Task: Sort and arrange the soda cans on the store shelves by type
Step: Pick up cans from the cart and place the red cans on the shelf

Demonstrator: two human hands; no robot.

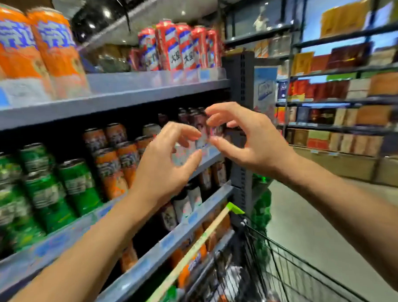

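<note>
Both my hands are up at the mid shelf [207, 160], near its right end. Left hand [164, 165] has fingers curled w/ thumb and forefinger bent toward each other, nothing clearly in them. Right hand [245, 138] is the same, fingers arched, tips close to the left's. Between the fingertips sits a pale can [203, 137] on the shelf; pic is blurred, so can't tell if either hand actually touches or pinches it. Dark cans [190, 116] stand just behind it.

Same shelf, further left: orange cans [117, 162], then green cans [48, 185] at the far left. Top shelf has big orange cans [32, 48] on the left and red cans [181, 47] to the right, well apart. Lower shelf holds more dark and pale cans, partly hidden by my left arm. Cart [276, 261] w/ green-tipped handle is below right, by the shelf post.
</note>
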